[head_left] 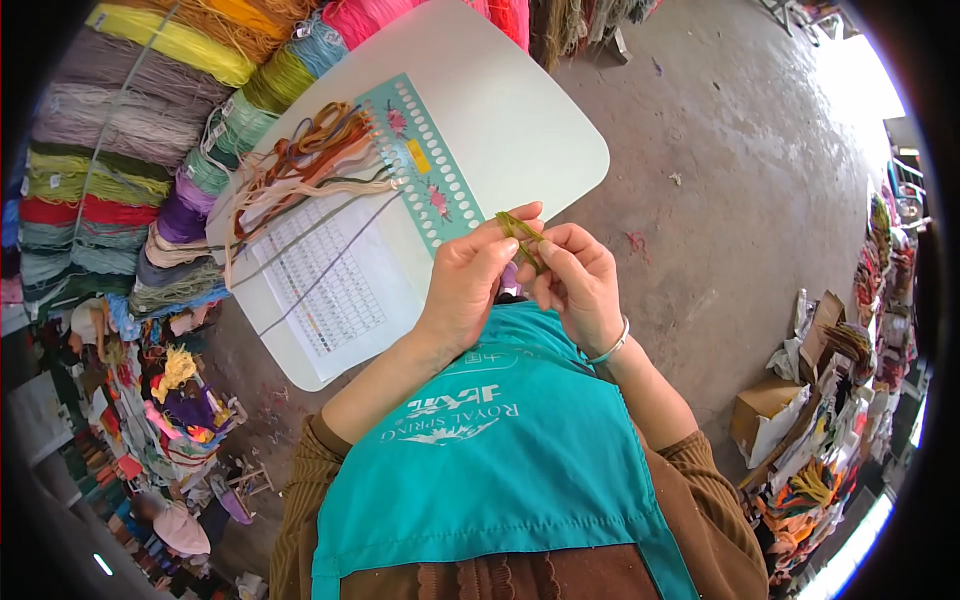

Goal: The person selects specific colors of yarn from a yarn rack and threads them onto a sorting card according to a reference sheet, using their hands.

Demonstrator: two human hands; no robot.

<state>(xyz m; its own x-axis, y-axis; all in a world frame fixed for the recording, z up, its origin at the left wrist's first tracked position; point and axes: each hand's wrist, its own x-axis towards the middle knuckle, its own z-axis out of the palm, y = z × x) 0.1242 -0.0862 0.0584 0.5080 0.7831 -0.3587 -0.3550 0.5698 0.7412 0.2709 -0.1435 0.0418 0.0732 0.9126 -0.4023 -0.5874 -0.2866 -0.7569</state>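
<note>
Olive-green thread (522, 232) is held up between my two hands, just off the near edge of the white table. My left hand (468, 277) pinches it between thumb and fingers. On the other side my right hand (582, 281), with a bracelet at the wrist, grips the same thread in its fingertips. Beyond my left hand lies a teal card (425, 155) with rows of holes and pink flowers. Brown, orange, cream and grey threads (325, 150) hang from its left side. Some cross a printed chart (325, 275).
The white table (540, 125) has a rounded edge. Bundles of coloured yarn (110, 125) are stacked at the left. A cardboard box (762, 410) and piles of yarn stand at the right on the concrete floor (690, 200). A person (180, 527) is at the lower left.
</note>
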